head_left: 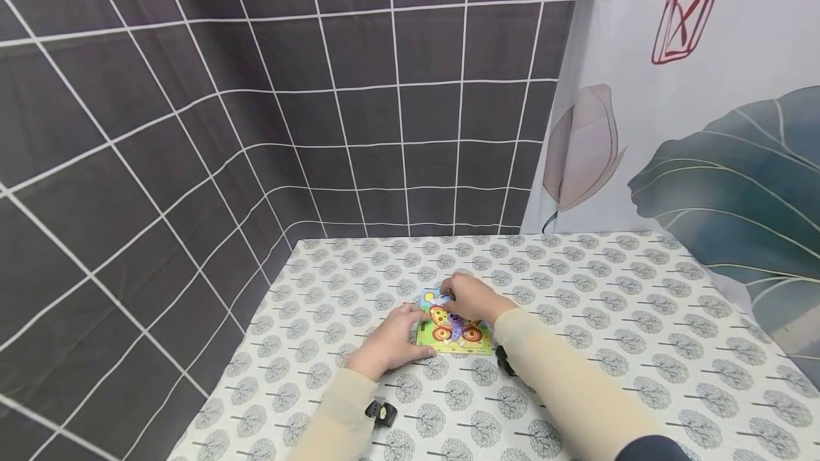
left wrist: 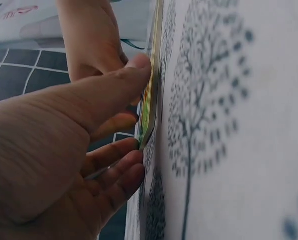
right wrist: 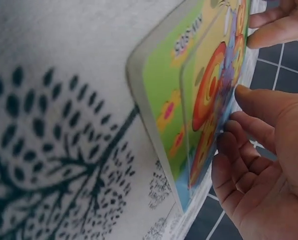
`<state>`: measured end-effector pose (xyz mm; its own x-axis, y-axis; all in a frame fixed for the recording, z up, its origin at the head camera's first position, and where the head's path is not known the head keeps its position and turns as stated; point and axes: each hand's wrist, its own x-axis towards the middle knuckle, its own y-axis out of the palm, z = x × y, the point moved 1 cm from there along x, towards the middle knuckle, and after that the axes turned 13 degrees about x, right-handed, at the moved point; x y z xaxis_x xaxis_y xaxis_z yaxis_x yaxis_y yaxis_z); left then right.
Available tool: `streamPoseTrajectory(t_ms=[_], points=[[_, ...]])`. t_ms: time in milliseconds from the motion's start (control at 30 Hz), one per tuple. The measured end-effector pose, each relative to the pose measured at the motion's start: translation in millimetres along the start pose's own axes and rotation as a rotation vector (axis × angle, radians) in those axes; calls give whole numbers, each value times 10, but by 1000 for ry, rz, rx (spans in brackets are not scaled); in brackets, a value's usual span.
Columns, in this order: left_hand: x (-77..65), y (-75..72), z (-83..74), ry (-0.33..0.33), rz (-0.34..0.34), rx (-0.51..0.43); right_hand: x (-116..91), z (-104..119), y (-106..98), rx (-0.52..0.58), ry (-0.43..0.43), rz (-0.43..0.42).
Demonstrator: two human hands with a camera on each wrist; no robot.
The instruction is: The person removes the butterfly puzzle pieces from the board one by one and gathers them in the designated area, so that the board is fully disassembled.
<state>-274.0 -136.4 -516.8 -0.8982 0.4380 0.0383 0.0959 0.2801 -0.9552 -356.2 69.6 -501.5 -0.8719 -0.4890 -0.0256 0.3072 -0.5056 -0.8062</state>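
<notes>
A thin butterfly puzzle board (head_left: 472, 347) lies flat on the tablecloth, with a green border, orange-and-yellow wings and a purple body. At its left edge is my left hand (head_left: 396, 340), thumb near the lower corner and fingers higher up; in the left wrist view the thumb and fingertips touch the board's side (left wrist: 147, 112). My right hand (head_left: 474, 296) reaches over the upper part, its fingertips down on the picture. The right wrist view has its thumb apart from its bent fingers (right wrist: 234, 155), at the surface of the board (right wrist: 164, 100). No separate piece shows between them.
The tablecloth (head_left: 615, 319) has a grey tree print. A dark curtain with a white grid (head_left: 359, 119) hangs behind and on the left, and a white curtain with leaf and flower prints (head_left: 615, 155) hangs at the right.
</notes>
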Motion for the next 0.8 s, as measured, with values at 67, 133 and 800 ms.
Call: streamPoseTrajectory(t_ms=[67, 133, 800], points=[[-1, 7, -10, -9, -7, 11, 11, 0, 8, 5, 14, 0], [-4, 8, -21, -13, -7, 21, 20, 3, 12, 16, 28, 4], [-14, -45, -107, 26, 18, 139, 121, 48, -17, 143, 92, 63]])
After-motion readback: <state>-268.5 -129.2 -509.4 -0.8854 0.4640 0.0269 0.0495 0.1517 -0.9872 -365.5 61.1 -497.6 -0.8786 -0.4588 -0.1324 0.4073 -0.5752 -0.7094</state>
